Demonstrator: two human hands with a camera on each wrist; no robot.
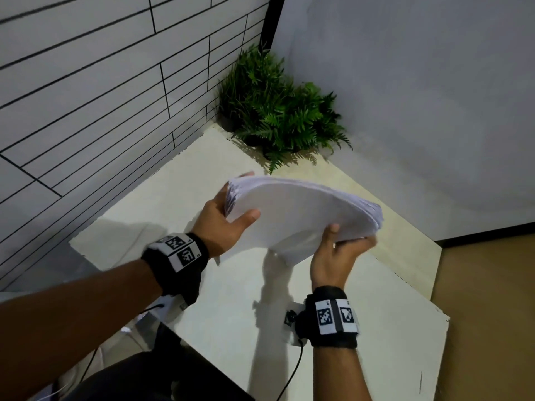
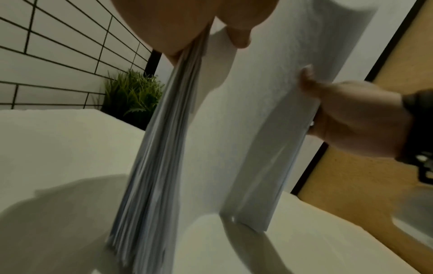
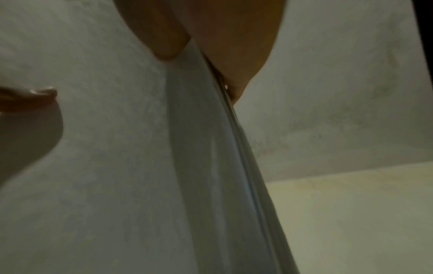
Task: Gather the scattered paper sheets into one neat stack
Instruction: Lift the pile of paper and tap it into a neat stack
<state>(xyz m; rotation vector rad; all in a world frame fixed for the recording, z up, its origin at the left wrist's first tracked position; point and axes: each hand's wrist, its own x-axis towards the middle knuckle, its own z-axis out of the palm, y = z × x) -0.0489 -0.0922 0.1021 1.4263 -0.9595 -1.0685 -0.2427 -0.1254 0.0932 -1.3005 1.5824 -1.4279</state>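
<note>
With no loose sheets visible on the tabletop (image 1: 231, 314), left hand (image 1: 223, 224) and right hand (image 1: 335, 256) pinch the gathered stack (image 1: 301, 209) at nine and four o'clock, edges seemingly needing squaring.

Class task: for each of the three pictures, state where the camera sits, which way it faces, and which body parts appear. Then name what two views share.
Head: worn high, faces down at the paper stack, table, plant; both forearms, left hand, right hand.
Left wrist: under the left hand, faces along the stack's edge; right hand opposite.
Right wrist: close under the right hand; blurred paper.
Shared: all show the stack.
</note>
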